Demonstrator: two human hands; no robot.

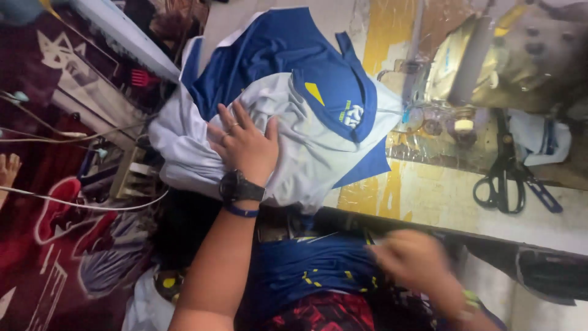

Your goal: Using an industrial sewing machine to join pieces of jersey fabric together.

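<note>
My left hand (244, 146) lies flat with fingers spread on a bundle of blue and white garments (288, 104) heaped at the left end of a worn sewing table (441, 196). A black watch and a blue band sit on that wrist. My right hand (411, 257) is blurred, low in front of the table edge, over dark blue fabric with yellow marks (312, 270) on my lap. Whether it grips the fabric is unclear.
A sewing machine (490, 61) stands at the table's far right. Black scissors (502, 178) lie beside a white and blue cloth scrap (539, 138). A red patterned carpet (37, 233), cables and a pink comb (139, 78) lie on the floor left.
</note>
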